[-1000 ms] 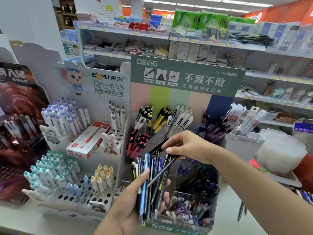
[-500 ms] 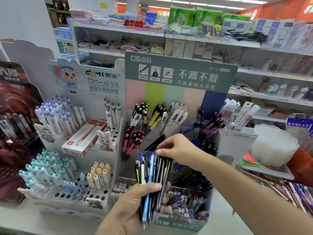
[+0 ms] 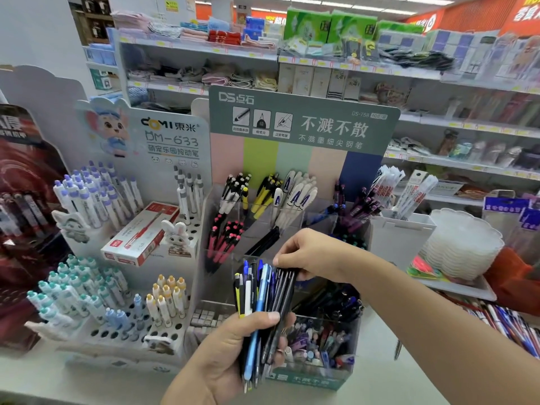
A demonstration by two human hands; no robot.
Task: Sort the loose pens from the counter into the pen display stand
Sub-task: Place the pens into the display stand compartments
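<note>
My left hand (image 3: 222, 355) grips an upright bundle of pens (image 3: 263, 299), black, blue, white and yellow, in front of the clear tiered pen display stand (image 3: 295, 226) with the grey-green header. My right hand (image 3: 309, 252) reaches across from the right and pinches the tops of the black pens at the bundle's right side. The stand's upper pockets hold black-white, yellow, white, red and purple pens. Its lowest pocket (image 3: 318, 343) is full of mixed pens.
A white cartoon pen stand (image 3: 117, 287) with a red-and-white pen box (image 3: 140, 235) on it sits to the left. At the right lie a stack of white trays (image 3: 461, 244) and loose pens on the counter (image 3: 508, 320). Store shelves fill the background.
A black pen held slanted away from the bundle has come back upright against it. My right hand dropped to the bundle's top, and the view shifted a little.
</note>
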